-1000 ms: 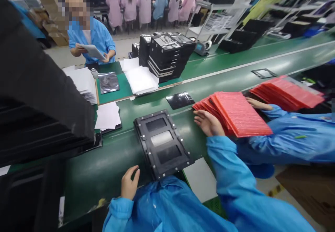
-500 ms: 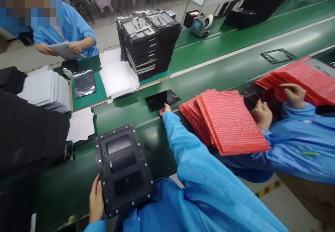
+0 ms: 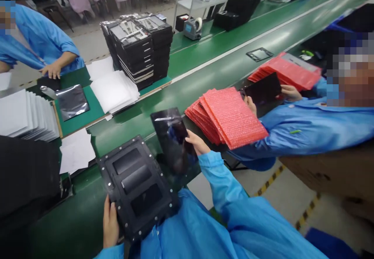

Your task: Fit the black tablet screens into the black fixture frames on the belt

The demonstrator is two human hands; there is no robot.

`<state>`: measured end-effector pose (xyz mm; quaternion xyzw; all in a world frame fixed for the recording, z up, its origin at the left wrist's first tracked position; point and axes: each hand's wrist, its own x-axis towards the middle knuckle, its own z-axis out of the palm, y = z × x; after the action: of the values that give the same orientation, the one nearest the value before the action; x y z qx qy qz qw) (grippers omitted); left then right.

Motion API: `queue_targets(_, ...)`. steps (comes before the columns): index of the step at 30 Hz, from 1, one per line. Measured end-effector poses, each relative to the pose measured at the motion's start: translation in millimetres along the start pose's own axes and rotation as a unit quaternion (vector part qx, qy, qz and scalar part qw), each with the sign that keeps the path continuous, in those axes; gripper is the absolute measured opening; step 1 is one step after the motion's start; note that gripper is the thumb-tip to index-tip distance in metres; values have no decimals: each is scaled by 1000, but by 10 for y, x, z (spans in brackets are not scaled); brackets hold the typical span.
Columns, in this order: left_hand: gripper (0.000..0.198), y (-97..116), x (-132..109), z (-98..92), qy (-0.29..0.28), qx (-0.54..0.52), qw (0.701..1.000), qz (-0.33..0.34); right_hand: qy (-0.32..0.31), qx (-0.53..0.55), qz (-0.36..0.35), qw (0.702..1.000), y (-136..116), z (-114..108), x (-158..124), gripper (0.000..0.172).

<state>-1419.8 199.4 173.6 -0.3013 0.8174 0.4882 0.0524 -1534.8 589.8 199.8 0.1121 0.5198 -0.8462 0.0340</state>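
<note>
My left hand grips the left edge of a black rectangular fixture, with its fingers partly hidden under the rim. Silver studs line the fixture's border, and three rectangular recesses show on its face. Beyond its upper right side, my right hand pinches the right edge of a glossy black screen panel, thumb on top. The panel is tilted up off the green conveyor belt, and its lower end is blurred.
Pink bubble-wrap pouches lie stacked to the right. A co-worker's hands hold another dark panel there. Across the belt stand stacked black frames, white sheets and a silvery bag. A second co-worker is at far left.
My right hand has taken hold of the screen panel, lifted it from the belt and drawn it toward me. My left hand still holds the fixture. The right co-worker has raised a dark panel.
</note>
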Motion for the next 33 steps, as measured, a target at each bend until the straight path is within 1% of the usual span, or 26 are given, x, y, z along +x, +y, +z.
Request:
queue_targets(2,74,-1,34,51,-18,-8,1000,25,-33,-34,41,998,-13,200,-360,48)
queue_targets(3,71,-10,57,59,-34,-14,998,47,-41,-53,60,996,-1,326,-492,48)
queue_targets(5,66,-64,135,28,-74,-46,992,86,-42,-89,82,992,62,598,-663,47)
queue_targets(6,65,-114,188,-10,-93,-70,989,87,-37,-103,87,990,111,736,-707,45)
queue_targets(7,65,-177,247,-60,-111,-96,987,71,-30,-111,91,989,165,867,-726,44)
queue_targets(10,67,-413,397,-229,-149,-153,977,-7,3,-128,98,987,307,1194,-681,40)
queue_targets(11,68,-487,424,-280,-162,-165,973,-13,20,-140,95,985,334,1273,-647,37)
queue_targets(12,67,-550,437,-326,-176,-176,969,-3,37,-157,88,983,350,1338,-610,34)
queue_targets(15,64,-663,405,-443,-215,-197,955,51,81,-215,59,971,363,1461,-522,29)
queue_targets(17,61,-698,351,-517,-230,-197,951,67,95,-245,47,964,378,1503,-500,28)
queue_targets(21,57,-771,245,-647,-231,-171,954,86,107,-277,19,955,426,1546,-523,25)
queue_targets(23,56,-810,206,-676,-233,-158,955,96,117,-296,-1,948,426,1569,-549,26)
queue_targets(25,54,-827,184,-670,-243,-142,954,107,109,-331,-16,937,401,1598,-581,29)
queue_targets(27,55,-799,181,-632,-256,-124,951,121,83,-404,-29,911,356,1628,-611,32)
queue_targets(28,56,-764,184,-603,-262,-115,950,129,71,-456,-39,886,331,1641,-625,34)
queue_targets(31,64,-581,169,-481,-266,-94,944,169,63,-615,-68,783,265,1646,-669,40)
queue_targets(32,69,-507,147,-430,-263,-86,943,185,57,-649,-76,755,250,1631,-693,43)
queue_targets(33,74,-436,117,-374,-258,-75,942,200,45,-670,-85,736,244,1605,-725,46)
